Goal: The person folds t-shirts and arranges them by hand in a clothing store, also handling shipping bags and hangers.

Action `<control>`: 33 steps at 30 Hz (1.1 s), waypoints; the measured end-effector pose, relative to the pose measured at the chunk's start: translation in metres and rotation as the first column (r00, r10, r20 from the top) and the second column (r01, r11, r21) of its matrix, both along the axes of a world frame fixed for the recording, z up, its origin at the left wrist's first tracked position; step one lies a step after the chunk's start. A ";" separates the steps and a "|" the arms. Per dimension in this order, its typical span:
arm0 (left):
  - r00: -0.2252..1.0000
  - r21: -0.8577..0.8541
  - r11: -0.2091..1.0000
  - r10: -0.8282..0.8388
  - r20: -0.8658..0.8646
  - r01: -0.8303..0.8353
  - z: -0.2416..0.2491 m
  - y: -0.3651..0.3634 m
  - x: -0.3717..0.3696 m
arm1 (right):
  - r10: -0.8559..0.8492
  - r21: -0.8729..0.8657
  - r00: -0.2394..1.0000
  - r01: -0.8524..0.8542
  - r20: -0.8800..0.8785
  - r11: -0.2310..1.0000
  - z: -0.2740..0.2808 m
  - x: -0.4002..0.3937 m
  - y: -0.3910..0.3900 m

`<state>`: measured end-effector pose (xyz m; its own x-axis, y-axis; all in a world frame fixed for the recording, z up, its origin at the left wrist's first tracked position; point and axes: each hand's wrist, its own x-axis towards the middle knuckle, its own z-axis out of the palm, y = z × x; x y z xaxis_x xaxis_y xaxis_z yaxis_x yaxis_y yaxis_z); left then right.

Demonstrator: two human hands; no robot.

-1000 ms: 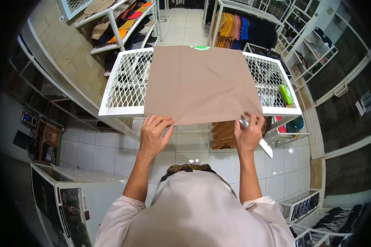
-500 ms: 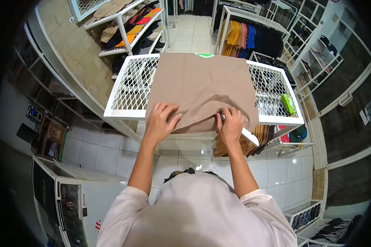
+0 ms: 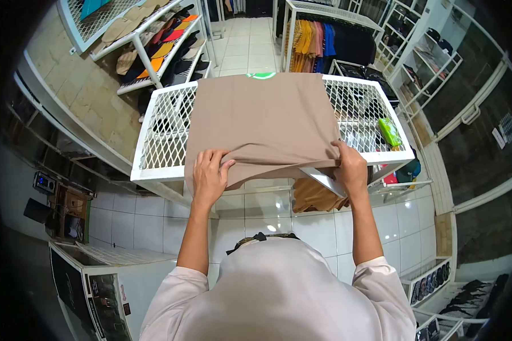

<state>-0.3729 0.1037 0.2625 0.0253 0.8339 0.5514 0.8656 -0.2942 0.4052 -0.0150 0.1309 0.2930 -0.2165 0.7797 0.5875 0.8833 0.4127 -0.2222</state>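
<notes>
No text, label or number can be read — all too small.

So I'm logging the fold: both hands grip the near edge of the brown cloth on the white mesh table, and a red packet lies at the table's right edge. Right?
Not quite. The packet is green, not red, as the head view shows. The rest holds: left hand and right hand grip the near edge of the brown cloth on the white mesh table.

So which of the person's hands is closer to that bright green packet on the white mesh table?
The right hand. It grips the tan cloth at the table's near right corner, just below the green packet. The left hand holds the cloth's near edge far across to the left.
</notes>
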 end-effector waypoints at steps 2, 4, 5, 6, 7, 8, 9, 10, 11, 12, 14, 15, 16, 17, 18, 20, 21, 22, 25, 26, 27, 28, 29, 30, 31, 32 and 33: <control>1.000 -0.019 1.000 0.016 0.021 -0.016 0.002 -0.001 0.002 | -0.040 -0.020 0.999 0.040 -0.003 0.999 -0.012 0.011 -0.002; 0.999 -0.016 1.000 0.025 0.046 -0.024 0.000 0.001 0.002 | -0.250 -0.017 0.968 0.250 -0.020 0.968 -0.011 0.015 -0.015; 0.998 0.005 0.999 0.049 0.043 -0.049 -0.001 0.002 0.001 | -0.355 -0.127 0.930 0.343 -0.089 0.931 -0.013 0.020 -0.022; 0.997 0.025 0.997 0.073 0.038 -0.074 -0.003 0.003 0.001 | -0.425 -0.224 0.892 0.387 -0.156 0.894 -0.018 0.030 -0.026; 0.994 0.006 0.995 0.100 0.034 -0.100 -0.002 0.003 0.002 | -0.381 -0.187 0.907 0.350 -0.178 0.918 -0.024 0.042 -0.033; 0.994 0.005 0.995 0.101 0.037 -0.102 -0.002 0.002 0.003 | -0.336 -0.147 0.920 0.311 -0.200 0.939 -0.028 0.050 -0.042; 0.993 0.002 0.994 0.111 0.042 -0.111 -0.002 0.002 0.004 | -0.335 -0.144 0.921 0.310 -0.199 0.940 -0.028 0.049 -0.051; 0.992 0.002 0.993 0.121 0.047 -0.121 -0.002 0.003 0.006 | -0.340 -0.185 0.918 0.305 -0.206 0.934 -0.024 0.045 -0.059; 0.991 0.005 0.992 0.123 0.046 -0.124 -0.004 0.003 0.007 | -0.346 -0.229 0.914 0.298 -0.213 0.927 -0.022 0.042 -0.067; 0.988 0.013 0.989 0.149 0.040 -0.150 -0.006 0.004 0.009 | -0.343 -0.228 0.914 0.294 -0.215 0.928 -0.023 0.042 -0.072; 0.983 0.028 0.983 0.182 0.033 -0.183 -0.007 0.003 0.008 | -0.333 -0.230 0.914 0.281 -0.231 0.932 -0.023 0.039 -0.076; 0.984 0.004 0.985 0.170 0.046 -0.171 -0.005 0.002 0.008 | -0.326 -0.241 0.920 0.273 -0.216 0.931 -0.020 0.040 -0.076; 0.985 -0.019 0.987 0.160 0.060 -0.160 -0.002 0.001 0.009 | -0.319 -0.236 0.922 0.267 -0.219 0.934 -0.014 0.041 -0.076; 0.988 0.016 0.992 0.123 0.090 -0.125 0.003 -0.002 0.009 | -0.262 -0.342 0.933 0.169 -0.246 0.924 -0.005 0.043 -0.079; 0.987 0.022 0.991 0.133 0.089 -0.135 0.009 -0.006 0.009 | -0.205 -0.439 0.939 0.066 -0.278 0.896 0.008 0.042 -0.080; 0.989 0.120 0.983 0.135 0.068 -0.142 0.019 -0.010 0.009 | -0.195 -0.414 0.939 0.063 -0.284 0.908 0.029 0.031 -0.076; 0.988 0.123 0.982 0.138 0.067 -0.145 0.022 -0.009 0.010 | -0.205 -0.336 0.906 0.075 -0.370 0.939 0.035 0.021 -0.068; 0.989 0.131 0.982 0.126 0.074 -0.135 0.025 -0.010 0.013 | -0.209 -0.262 0.867 0.095 -0.453 0.960 0.039 0.010 -0.061; 0.995 0.133 0.987 0.083 0.057 -0.090 0.017 -0.003 0.022 | -0.013 -0.149 0.906 -0.055 -0.423 0.987 0.026 -0.029 -0.028; 0.998 0.132 0.989 0.058 0.033 -0.062 0.011 0.000 0.026 | 0.051 -0.143 0.916 -0.117 -0.399 0.983 0.017 -0.040 -0.019; 0.997 0.110 0.991 0.078 0.016 -0.080 0.009 0.000 0.030 | 0.058 -0.141 0.916 -0.123 -0.397 0.982 0.009 -0.048 -0.014; 0.996 0.114 0.990 0.086 0.017 -0.087 0.004 0.000 0.032 | 0.039 -0.161 0.962 -0.085 -0.271 0.983 0.001 -0.057 -0.008; 0.994 0.105 0.989 0.110 -0.014 -0.108 -0.002 -0.001 0.032 | 0.022 -0.172 0.990 -0.046 -0.139 0.984 -0.003 -0.063 -0.001; 0.990 0.092 0.987 0.134 -0.044 -0.129 -0.004 -0.002 0.033 | 0.030 -0.168 0.990 -0.053 -0.138 0.984 -0.007 -0.067 0.003; 0.987 0.073 0.985 0.156 -0.033 -0.153 -0.005 -0.003 0.033 | -0.030 -0.118 0.995 0.019 -0.091 0.993 -0.012 -0.070 0.003; 0.987 0.068 0.985 0.160 -0.032 -0.157 -0.006 -0.004 0.033 | -0.094 -0.065 0.995 0.091 -0.046 0.994 -0.015 -0.071 0.002; 0.982 0.074 0.980 0.187 -0.032 -0.184 -0.004 -0.005 0.034 | -0.090 -0.068 0.995 0.087 -0.042 0.994 -0.016 -0.073 0.001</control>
<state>-0.3388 0.0990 0.2590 -0.1039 0.7851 0.6106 0.9223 -0.1537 0.3546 -0.0882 0.1315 0.2770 -0.1200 0.8319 0.5417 0.9042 0.3169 -0.2864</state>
